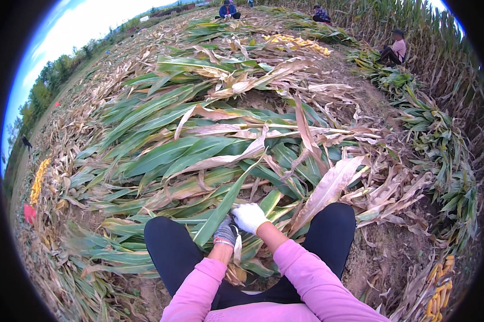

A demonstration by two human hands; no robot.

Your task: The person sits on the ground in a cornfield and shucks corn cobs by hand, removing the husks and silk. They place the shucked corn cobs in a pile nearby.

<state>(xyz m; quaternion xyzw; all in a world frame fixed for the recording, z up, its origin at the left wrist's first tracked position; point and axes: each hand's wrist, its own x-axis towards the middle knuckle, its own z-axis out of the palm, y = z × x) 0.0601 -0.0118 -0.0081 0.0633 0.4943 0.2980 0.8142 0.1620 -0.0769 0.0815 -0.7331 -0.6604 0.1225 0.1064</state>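
Note:
My left hand (224, 232), in a grey knit glove, is low between my knees, its fingers curled. A pale strip of corn husk (238, 249) hangs down from it on the right side. Wearing a white glove, my right hand (250, 217) meets the left one, fingers bent at the left fingertips. What lies between the two hands is mostly hidden. One long green corn leaf (225, 205) slants up past the left hand. Cut corn stalks with green leaves (185, 155) lie in a thick layer before me, and a dry leaf (326, 193) rises by my right knee.
Yellow corn ears (440, 287) are piled at the lower right, with another pile (39, 181) at far left and one ahead (296, 42). A red object (29, 213) lies at left. Seated people (395, 48) are farther off. Standing corn (427, 44) borders the right.

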